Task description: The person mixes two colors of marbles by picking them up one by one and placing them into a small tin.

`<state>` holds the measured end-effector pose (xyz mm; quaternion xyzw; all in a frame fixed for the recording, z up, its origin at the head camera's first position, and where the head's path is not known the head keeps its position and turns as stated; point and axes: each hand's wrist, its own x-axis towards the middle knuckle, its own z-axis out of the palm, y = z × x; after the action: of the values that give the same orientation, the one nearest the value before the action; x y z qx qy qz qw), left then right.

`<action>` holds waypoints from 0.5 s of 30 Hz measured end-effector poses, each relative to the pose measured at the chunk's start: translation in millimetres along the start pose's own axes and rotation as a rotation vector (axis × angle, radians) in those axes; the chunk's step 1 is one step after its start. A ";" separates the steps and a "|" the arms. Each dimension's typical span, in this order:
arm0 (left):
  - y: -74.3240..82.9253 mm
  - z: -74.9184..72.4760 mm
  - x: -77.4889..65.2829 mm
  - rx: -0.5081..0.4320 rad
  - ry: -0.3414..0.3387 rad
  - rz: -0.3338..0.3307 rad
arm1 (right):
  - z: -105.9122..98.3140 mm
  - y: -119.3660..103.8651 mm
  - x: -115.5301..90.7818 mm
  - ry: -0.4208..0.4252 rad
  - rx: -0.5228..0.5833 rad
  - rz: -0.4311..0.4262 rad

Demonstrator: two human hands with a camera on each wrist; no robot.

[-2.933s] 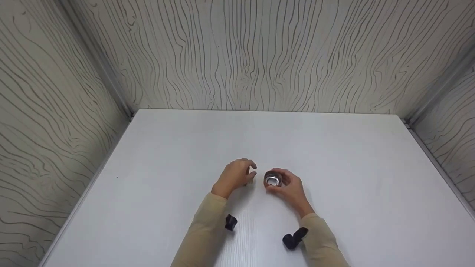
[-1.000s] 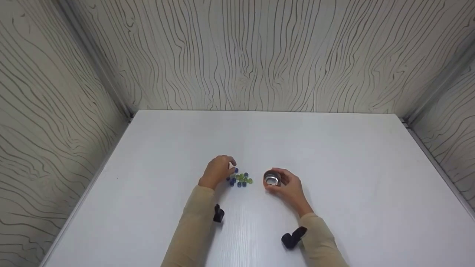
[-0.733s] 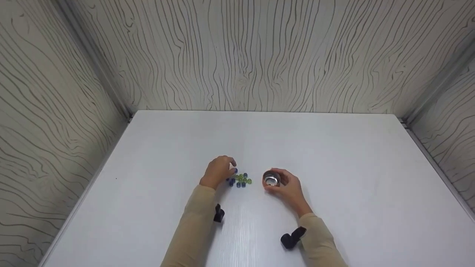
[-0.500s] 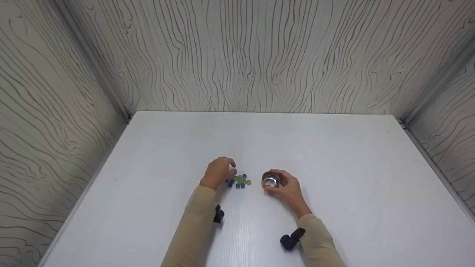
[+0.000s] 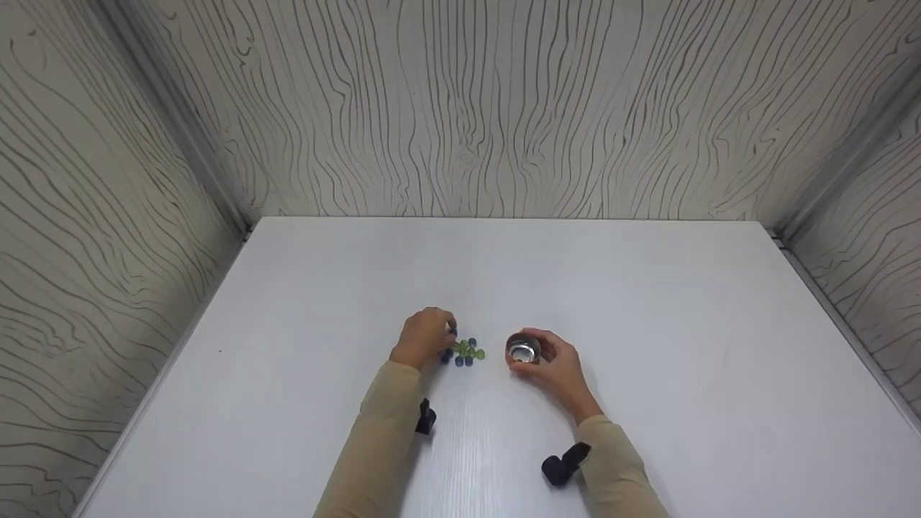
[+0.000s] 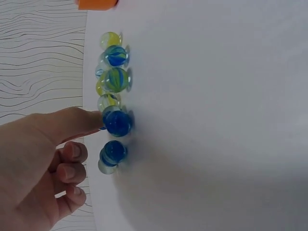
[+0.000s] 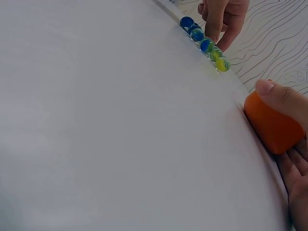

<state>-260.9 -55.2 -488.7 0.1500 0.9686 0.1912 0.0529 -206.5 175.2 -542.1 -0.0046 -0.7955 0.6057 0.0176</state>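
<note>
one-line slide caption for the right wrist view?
Right hand holds an orange cup at a white table, left hand beside a cluster of blue and yellow-green glass marbles.

Right fingers grip orange cup; marbles beside left hand

Long beige sleeves each have a small black device jutting from the inner side.

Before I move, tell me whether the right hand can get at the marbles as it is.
Probably not: the right hand is gripping the cup, which lies between it and the marbles. It would likely have to let go first; the marbles themselves lie uncovered on its side.
</note>
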 end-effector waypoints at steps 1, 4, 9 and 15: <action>0.0 -0.3 -0.7 0.008 0.005 0.010 | 0.4 0.2 0.3 0.001 0.000 0.000; -0.1 0.9 -1.0 0.007 0.014 0.007 | 1.3 0.0 0.1 0.002 -0.006 0.002; -0.8 2.0 -0.7 0.011 0.022 0.008 | 0.4 1.4 -0.4 0.002 -0.026 -0.010; -0.5 1.9 0.5 0.012 0.018 0.008 | 0.1 0.9 -0.5 -0.001 -0.032 -0.004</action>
<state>-261.3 -54.8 -490.6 0.1527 0.9695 0.1867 0.0424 -206.0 175.2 -543.0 -0.0029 -0.8051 0.5929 0.0184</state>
